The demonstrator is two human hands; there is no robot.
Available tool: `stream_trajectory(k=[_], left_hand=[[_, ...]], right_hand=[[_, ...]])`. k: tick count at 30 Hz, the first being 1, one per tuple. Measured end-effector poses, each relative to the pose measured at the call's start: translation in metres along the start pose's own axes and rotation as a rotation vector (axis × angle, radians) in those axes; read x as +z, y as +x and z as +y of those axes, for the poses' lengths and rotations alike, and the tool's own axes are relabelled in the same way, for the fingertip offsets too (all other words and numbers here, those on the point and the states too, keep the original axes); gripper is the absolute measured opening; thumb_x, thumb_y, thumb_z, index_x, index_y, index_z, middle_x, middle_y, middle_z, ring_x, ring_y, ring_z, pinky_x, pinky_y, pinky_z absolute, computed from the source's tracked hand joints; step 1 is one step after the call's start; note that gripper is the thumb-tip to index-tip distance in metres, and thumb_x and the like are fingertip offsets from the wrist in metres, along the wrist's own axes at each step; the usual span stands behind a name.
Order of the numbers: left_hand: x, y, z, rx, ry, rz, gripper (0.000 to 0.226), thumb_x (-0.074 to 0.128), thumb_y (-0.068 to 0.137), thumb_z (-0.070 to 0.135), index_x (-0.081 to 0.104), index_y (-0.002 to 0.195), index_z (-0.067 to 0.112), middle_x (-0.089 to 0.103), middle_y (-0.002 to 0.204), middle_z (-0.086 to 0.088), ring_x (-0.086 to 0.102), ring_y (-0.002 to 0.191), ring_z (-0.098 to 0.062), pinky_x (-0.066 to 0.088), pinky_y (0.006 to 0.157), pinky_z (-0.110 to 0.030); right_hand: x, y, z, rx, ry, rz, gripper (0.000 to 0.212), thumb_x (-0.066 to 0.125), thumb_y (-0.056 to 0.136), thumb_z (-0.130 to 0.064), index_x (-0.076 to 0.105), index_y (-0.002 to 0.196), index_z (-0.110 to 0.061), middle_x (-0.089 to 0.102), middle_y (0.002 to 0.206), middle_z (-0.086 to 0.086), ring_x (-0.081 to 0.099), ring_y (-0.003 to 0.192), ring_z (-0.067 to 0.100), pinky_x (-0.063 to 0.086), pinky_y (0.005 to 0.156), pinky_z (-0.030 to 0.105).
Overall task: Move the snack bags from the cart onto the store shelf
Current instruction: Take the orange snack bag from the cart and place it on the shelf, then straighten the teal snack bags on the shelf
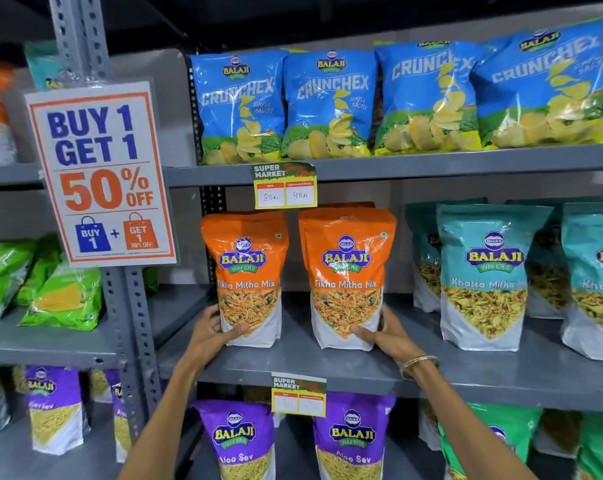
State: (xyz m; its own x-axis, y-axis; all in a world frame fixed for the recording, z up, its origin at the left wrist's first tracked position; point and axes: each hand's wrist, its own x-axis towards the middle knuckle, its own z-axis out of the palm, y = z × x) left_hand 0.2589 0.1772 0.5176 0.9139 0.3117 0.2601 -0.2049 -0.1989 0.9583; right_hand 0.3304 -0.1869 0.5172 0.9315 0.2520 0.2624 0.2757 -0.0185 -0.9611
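Two orange Tikha Mitha Mix bags stand upright side by side on the grey middle shelf. My left hand grips the lower left corner of the left orange bag, thumb across its front. My right hand grips the lower right corner of the right orange bag. A further orange bag shows just behind the right one. The cart is out of view.
Teal Khatta Mitha bags stand to the right on the same shelf. Blue Crunchex bags fill the shelf above, purple Aloo Sev bags the one below. A promo sign hangs on the grey upright at left, with green bags beyond it.
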Motion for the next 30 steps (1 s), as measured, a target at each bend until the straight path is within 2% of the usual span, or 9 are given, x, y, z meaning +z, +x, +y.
stream_trajectory(k=[7, 9, 12, 15, 18, 21, 25, 28, 30], left_hand=[[0.002, -0.003, 0.0, 0.001, 0.059, -0.011, 0.143, 0.092, 0.024, 0.069, 0.037, 0.144, 0.013, 0.064, 0.123, -0.008, 0.062, 0.119, -0.025, 0.049, 0.108, -0.046], [0.005, -0.007, 0.001, 0.002, 0.087, 0.014, 0.142, 0.094, 0.032, 0.064, 0.031, 0.15, 0.015, 0.059, 0.136, -0.011, 0.057, 0.129, -0.028, 0.045, 0.112, -0.047], [0.017, -0.026, 0.0, 0.1, 0.168, 0.28, 0.113, 0.094, 0.062, 0.036, 0.028, 0.153, 0.024, 0.042, 0.152, -0.011, 0.048, 0.134, -0.027, 0.044, 0.109, -0.046], [0.056, -0.066, 0.006, 0.295, 0.12, 0.486, 0.077, 0.09, 0.071, 0.026, 0.046, 0.134, 0.029, 0.051, 0.125, -0.007, 0.054, 0.107, -0.022, 0.049, 0.088, -0.034], [0.133, -0.11, 0.02, 0.354, 0.04, 0.317, 0.049, 0.085, 0.077, 0.019, 0.057, 0.115, 0.032, 0.059, 0.102, -0.001, 0.057, 0.088, -0.018, 0.048, 0.08, -0.027], [0.22, -0.139, 0.04, 0.343, -0.025, 0.078, 0.039, 0.082, 0.081, 0.018, 0.06, 0.111, 0.031, 0.064, 0.099, -0.003, 0.059, 0.083, -0.01, 0.048, 0.075, -0.022], [0.326, -0.143, 0.064, 0.311, -0.131, -0.053, 0.038, 0.081, 0.082, 0.016, 0.061, 0.112, 0.025, 0.066, 0.105, -0.003, 0.063, 0.088, -0.007, 0.049, 0.076, -0.02], [0.387, -0.124, 0.074, 0.267, -0.138, 0.003, 0.061, 0.086, 0.068, 0.032, 0.055, 0.121, 0.029, 0.061, 0.119, 0.011, 0.059, 0.107, -0.011, 0.049, 0.087, -0.028], [0.416, -0.101, 0.074, 0.237, -0.104, 0.052, 0.082, 0.092, 0.062, 0.02, 0.049, 0.131, 0.019, 0.054, 0.128, 0.008, 0.053, 0.12, -0.016, 0.044, 0.099, -0.03]], right_hand=[[-0.001, 0.002, 0.002, -0.007, -0.039, -0.014, 0.073, 0.087, 0.067, -0.022, 0.048, 0.128, -0.021, 0.065, 0.128, 0.001, 0.062, 0.117, 0.019, 0.052, 0.102, 0.044], [-0.001, 0.001, -0.001, -0.002, -0.034, -0.003, 0.073, 0.088, 0.066, -0.019, 0.047, 0.126, -0.017, 0.063, 0.128, 0.003, 0.062, 0.116, 0.02, 0.052, 0.101, 0.045], [-0.006, -0.009, -0.006, 0.006, -0.05, 0.009, 0.071, 0.084, 0.069, -0.009, 0.039, 0.123, -0.018, 0.058, 0.124, 0.002, 0.06, 0.109, 0.017, 0.054, 0.094, 0.035], [-0.02, -0.032, -0.004, -0.066, -0.146, 0.081, 0.062, 0.078, 0.077, -0.014, 0.042, 0.128, -0.013, 0.057, 0.119, 0.0, 0.06, 0.109, 0.015, 0.051, 0.093, 0.03], [-0.043, -0.061, 0.001, -0.211, -0.198, 0.236, 0.027, 0.074, 0.081, -0.015, 0.062, 0.105, -0.013, 0.071, 0.104, 0.003, 0.069, 0.096, 0.017, 0.055, 0.087, 0.035], [-0.072, -0.092, -0.005, -0.254, -0.12, 0.292, 0.008, 0.071, 0.084, -0.011, 0.067, 0.089, -0.016, 0.074, 0.087, 0.003, 0.068, 0.079, 0.011, 0.057, 0.076, 0.044], [-0.144, -0.123, -0.018, -0.286, -0.142, 0.394, 0.008, 0.07, 0.085, -0.012, 0.067, 0.083, -0.019, 0.074, 0.086, 0.005, 0.068, 0.079, 0.013, 0.056, 0.077, 0.041], [-0.216, -0.135, -0.027, -0.319, -0.247, 0.543, 0.012, 0.073, 0.082, -0.024, 0.064, 0.091, -0.025, 0.072, 0.09, -0.004, 0.069, 0.085, 0.015, 0.057, 0.079, 0.037], [-0.275, -0.132, -0.024, -0.317, -0.329, 0.702, 0.034, 0.075, 0.077, -0.039, 0.059, 0.104, -0.026, 0.067, 0.1, -0.002, 0.065, 0.09, 0.024, 0.055, 0.081, 0.041]])
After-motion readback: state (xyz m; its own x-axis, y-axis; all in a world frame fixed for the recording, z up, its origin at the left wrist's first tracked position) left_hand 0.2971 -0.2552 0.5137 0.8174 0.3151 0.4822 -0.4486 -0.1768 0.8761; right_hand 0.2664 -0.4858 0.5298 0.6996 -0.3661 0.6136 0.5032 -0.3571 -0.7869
